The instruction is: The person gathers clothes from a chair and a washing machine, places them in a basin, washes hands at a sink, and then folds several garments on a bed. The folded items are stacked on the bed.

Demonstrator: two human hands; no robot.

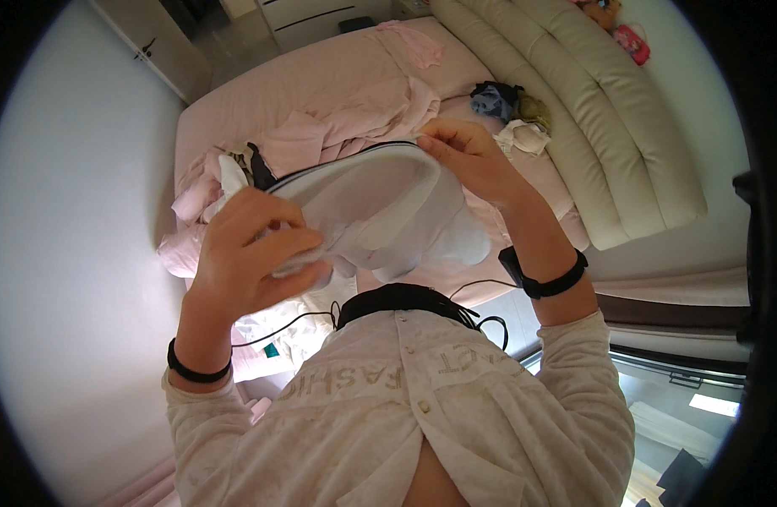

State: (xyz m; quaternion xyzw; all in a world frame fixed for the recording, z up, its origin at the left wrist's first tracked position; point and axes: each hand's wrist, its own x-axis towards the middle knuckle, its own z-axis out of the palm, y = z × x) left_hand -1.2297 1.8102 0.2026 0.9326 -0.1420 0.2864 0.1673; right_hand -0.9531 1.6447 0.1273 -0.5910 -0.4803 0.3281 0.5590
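Observation:
A thin white mesh cloth item [375,203] with a dark zipper-like edge is stretched between my two hands above the bed; it looks like a laundry bag, though its exact kind is unclear. My left hand [255,253] grips its bunched near side. At the upper right corner, my right hand [464,152] pinches the edge between thumb and fingers. Each wrist wears a black band with a cable. Behind the cloth, a dark and white garment [258,168] lies partly hidden on the pink bedding.
Rumpled pink bedding [299,82] covers the bed. Small dark, olive and cream garments [524,136] lie beside the padded headboard [591,114]. A wall stands at left, with a door [154,51] beyond. White crumpled fabric [287,323] lies near my waist.

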